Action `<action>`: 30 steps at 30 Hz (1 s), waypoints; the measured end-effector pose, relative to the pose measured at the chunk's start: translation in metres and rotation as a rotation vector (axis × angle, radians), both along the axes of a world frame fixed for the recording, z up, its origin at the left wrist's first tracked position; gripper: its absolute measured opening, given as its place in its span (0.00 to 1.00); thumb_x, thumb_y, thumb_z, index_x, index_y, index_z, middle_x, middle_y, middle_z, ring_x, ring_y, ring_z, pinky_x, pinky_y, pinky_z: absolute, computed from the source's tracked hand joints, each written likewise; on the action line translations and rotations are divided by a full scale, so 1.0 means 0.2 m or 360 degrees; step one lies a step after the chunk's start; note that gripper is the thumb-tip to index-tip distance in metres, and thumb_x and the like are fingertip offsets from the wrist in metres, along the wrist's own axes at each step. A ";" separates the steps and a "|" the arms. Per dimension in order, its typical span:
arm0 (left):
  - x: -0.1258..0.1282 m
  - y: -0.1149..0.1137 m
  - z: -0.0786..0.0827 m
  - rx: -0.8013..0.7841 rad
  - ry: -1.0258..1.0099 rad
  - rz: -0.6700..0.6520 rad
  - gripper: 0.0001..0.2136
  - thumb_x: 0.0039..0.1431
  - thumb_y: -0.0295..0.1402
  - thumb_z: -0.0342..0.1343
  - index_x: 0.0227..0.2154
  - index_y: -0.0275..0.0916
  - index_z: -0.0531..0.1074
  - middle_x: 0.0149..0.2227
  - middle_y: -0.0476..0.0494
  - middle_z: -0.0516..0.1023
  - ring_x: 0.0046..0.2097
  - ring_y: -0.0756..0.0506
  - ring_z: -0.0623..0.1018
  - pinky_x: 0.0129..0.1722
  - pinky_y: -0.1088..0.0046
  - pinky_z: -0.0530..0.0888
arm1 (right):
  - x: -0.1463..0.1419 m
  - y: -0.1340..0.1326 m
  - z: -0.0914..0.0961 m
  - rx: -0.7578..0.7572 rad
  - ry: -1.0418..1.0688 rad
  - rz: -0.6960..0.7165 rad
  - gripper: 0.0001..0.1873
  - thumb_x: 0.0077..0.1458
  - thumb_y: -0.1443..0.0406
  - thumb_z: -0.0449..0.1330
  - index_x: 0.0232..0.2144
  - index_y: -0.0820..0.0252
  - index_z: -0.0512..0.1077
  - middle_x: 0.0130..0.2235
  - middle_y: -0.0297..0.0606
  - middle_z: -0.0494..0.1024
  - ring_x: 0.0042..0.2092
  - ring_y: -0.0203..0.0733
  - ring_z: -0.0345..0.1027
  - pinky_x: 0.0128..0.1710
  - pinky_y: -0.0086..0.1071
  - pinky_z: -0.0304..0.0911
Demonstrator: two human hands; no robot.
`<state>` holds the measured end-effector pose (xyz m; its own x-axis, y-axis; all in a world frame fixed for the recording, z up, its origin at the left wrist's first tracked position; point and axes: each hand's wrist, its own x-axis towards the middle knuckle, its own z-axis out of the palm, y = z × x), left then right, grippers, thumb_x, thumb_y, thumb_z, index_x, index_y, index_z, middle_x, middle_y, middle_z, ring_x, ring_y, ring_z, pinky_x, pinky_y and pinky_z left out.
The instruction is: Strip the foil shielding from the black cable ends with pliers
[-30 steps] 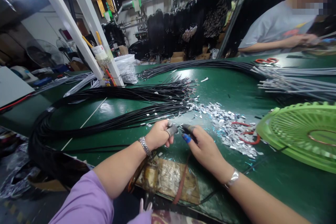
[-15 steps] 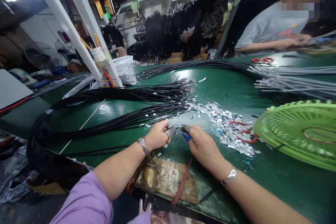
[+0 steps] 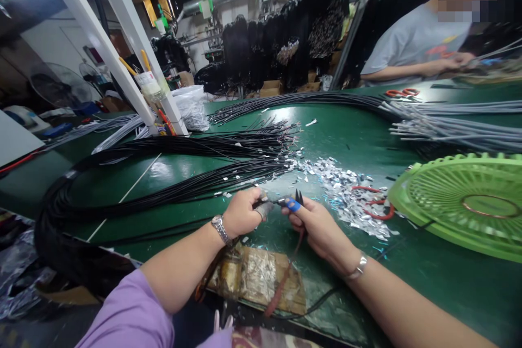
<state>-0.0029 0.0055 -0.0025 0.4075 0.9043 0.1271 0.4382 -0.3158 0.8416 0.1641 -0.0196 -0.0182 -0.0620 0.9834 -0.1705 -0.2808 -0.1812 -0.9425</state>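
Observation:
My left hand (image 3: 241, 212) is closed in a pinch on the end of a thin black cable near the front of the green table (image 3: 350, 136). My right hand (image 3: 316, 223) is closed around a small cutting tool with a blue handle (image 3: 292, 204), its dark tips pointing up beside the cable end. Both hands nearly touch. A large looped bundle of black cables (image 3: 163, 174) stretches left from them. A heap of silver foil scraps (image 3: 342, 190) lies just to the right.
A green plastic fan grille (image 3: 460, 201) lies at the right. Grey cables (image 3: 457, 130) and red scissors (image 3: 402, 92) lie farther back, where another person (image 3: 411, 43) works. Red-handled scissors (image 3: 377, 209) sit in the scraps. White posts (image 3: 122, 49) stand at the back left. A taped pad (image 3: 261, 277) covers the table edge.
My hands have shifted slightly left together. The right hand has turned, so the blue handle and the dark tips of the tool now show above its fingers.

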 end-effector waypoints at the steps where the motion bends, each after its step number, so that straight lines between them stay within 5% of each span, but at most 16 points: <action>1: 0.00 0.00 0.00 0.0073 0.0054 -0.0007 0.08 0.53 0.34 0.53 0.22 0.38 0.64 0.19 0.51 0.69 0.21 0.52 0.67 0.22 0.78 0.61 | -0.01 0.00 0.00 -0.0022 0.0036 0.0000 0.24 0.32 0.51 0.71 0.24 0.61 0.69 0.21 0.30 0.69 0.19 0.27 0.47 0.18 0.26 0.40; 12: -0.01 0.00 0.00 0.0410 0.0347 0.0024 0.04 0.51 0.30 0.53 0.23 0.38 0.65 0.21 0.50 0.68 0.25 0.51 0.65 0.26 0.76 0.60 | -0.03 -0.03 0.02 -0.0041 0.0098 0.0164 0.18 0.31 0.58 0.72 0.21 0.61 0.69 0.19 0.28 0.66 0.20 0.28 0.48 0.19 0.26 0.41; 22: -0.02 -0.01 0.00 0.0480 0.0421 0.0022 0.05 0.53 0.32 0.52 0.24 0.39 0.66 0.21 0.51 0.66 0.24 0.51 0.63 0.26 0.76 0.58 | -0.02 -0.02 0.00 0.0009 0.0020 -0.0094 0.21 0.32 0.54 0.71 0.24 0.59 0.68 0.16 0.23 0.59 0.19 0.29 0.46 0.19 0.27 0.40; 30: -0.02 -0.01 -0.01 0.0475 0.0394 -0.0015 0.04 0.52 0.32 0.52 0.25 0.39 0.67 0.22 0.49 0.68 0.25 0.50 0.65 0.27 0.75 0.60 | -0.03 -0.03 0.01 -0.0099 0.0180 0.0083 0.20 0.32 0.57 0.72 0.21 0.59 0.65 0.18 0.25 0.60 0.20 0.29 0.45 0.18 0.26 0.39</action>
<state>-0.0062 0.0033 -0.0036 0.4672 0.8384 0.2807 0.6124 -0.5358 0.5812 0.1582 -0.0249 -0.0155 -0.1353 0.9661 -0.2199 -0.3735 -0.2553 -0.8918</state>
